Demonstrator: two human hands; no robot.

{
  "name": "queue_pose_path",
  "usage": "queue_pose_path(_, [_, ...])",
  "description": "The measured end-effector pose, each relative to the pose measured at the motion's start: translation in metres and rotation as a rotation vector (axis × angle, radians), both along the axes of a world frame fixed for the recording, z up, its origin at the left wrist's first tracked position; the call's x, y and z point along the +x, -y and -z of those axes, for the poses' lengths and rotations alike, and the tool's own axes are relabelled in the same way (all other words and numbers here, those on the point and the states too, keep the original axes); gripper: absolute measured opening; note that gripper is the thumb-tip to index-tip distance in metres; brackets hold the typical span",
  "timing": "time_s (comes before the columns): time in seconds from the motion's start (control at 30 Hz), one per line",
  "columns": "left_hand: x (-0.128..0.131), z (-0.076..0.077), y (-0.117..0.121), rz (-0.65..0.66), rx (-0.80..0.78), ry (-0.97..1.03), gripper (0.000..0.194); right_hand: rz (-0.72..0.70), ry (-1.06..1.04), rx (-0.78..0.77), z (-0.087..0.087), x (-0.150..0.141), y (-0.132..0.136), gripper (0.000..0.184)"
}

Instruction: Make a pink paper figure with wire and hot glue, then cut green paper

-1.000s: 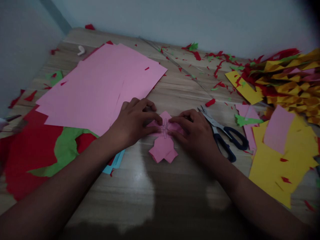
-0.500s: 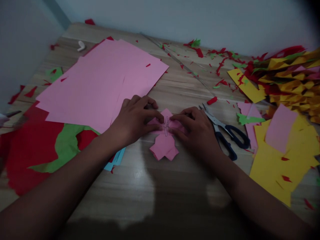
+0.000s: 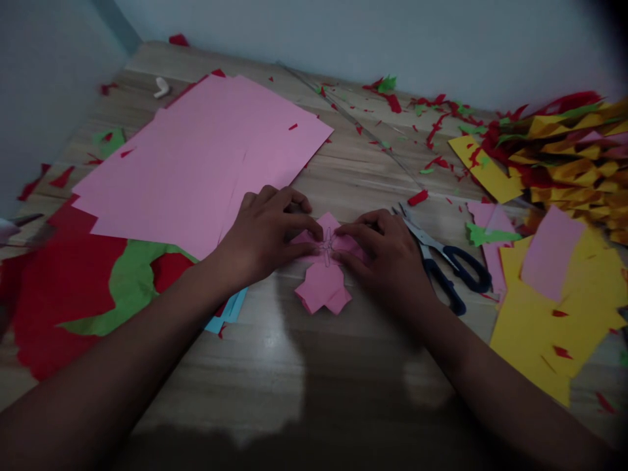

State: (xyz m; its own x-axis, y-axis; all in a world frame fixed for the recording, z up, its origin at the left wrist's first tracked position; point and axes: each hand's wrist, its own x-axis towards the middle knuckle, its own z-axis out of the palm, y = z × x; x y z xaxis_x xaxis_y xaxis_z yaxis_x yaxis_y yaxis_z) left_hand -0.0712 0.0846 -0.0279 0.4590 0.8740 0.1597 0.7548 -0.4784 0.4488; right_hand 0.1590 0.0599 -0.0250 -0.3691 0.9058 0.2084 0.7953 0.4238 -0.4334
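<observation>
Holds pink folded paper (image 3: pixel 324 284) with both hands, down on the table (image 3: pixel 265 405), midway between the forearms. With left hand (image 3: pixel 260 235), grips the left flap: thumb and forefinger drawn in close, tips almost at the centre. With right hand (image 3: pixel 385 255), grips the opposite flap likewise, thumb and forefinger a little wider apart. Cannot tell how firm either pinch is. Shows thin looped lines (image 3: pixel 328 247) at the centre, between the fingertips; cannot tell wire from drawn or cut edge. Leaves the near part, with its pointed corners, uncovered.

To do this well, as judged: press evenly from both sides, close to the centre, so as not to skew the folds. Go gently; likely to crease or tear under hard pulling. Pin with one hand before lifting the other.

Can make out no box, tray or cup. Find paper loose or stacked straight on the wood instead. Note scissors (image 3: pixel 428 239) just beside the right hand, handles toward the body. Beyond the left hand, note pink sheets (image 3: pixel 196 157) in a stack, near red paper (image 3: pixel 63 294) and green paper (image 3: pixel 130 281). To the right, note yellow sheets (image 3: pixel 534 347) under a pink piece (image 3: pixel 552 252); farther back, folded yellow strips (image 3: pixel 583 173), heaped.
</observation>
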Motion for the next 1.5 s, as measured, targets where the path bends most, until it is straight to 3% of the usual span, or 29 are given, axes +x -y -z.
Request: queue_pose_path(1.5, [-0.0007,-0.0006,0.0005,0.000,-0.019,-0.024,0.017,-0.008,-0.010,0.001,0.0012,0.0010,-0.0004,0.027])
